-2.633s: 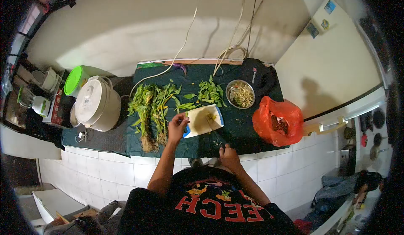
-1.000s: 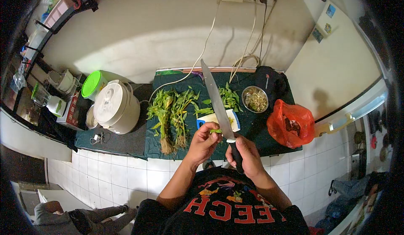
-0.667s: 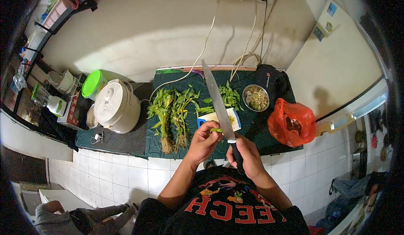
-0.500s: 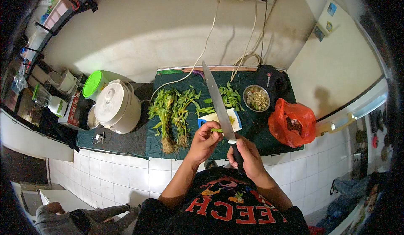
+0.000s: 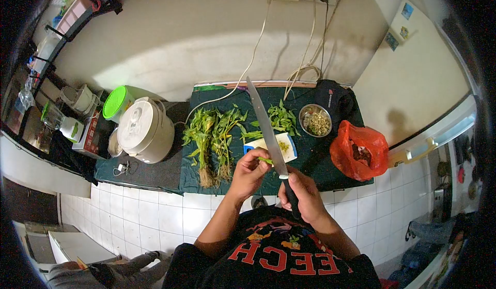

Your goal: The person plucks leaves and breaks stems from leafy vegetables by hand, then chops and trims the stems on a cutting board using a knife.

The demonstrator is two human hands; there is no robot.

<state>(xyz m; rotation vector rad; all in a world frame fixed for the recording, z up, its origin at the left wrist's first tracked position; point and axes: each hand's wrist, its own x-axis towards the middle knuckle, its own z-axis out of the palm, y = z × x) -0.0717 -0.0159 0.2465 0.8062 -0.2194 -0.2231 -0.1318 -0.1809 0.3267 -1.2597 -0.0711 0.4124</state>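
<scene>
In my right hand [image 5: 305, 198] is a large kitchen knife [image 5: 264, 121], gripped by its black handle with the long blade pointing up toward the wall. Pinched between the fingertips of my left hand [image 5: 247, 175] is a small green vegetable piece [image 5: 265, 160], close beside the blade. Both hands are raised near the table's front edge. Just beyond them lies a white cutting board [image 5: 290, 140] with blue edges, carrying small yellow-green bits. Rooted leafy greens [image 5: 201, 134] lie in bunches to the left, and more leafy stems [image 5: 281, 117] rest behind the board.
A metal bowl [image 5: 308, 130] of chopped food and an open red plastic bag [image 5: 341, 152] stand at the right, near a dark cap-like item [image 5: 335, 99]. Leftward are a white rice cooker [image 5: 147, 134] and green-lidded container [image 5: 114, 102]. Another person [image 5: 77, 277] is at lower left.
The knife blade has tilted slightly to the left, while my left hand keeps its pinch on the green piece. At lower left, the other person has shifted downward in view.
</scene>
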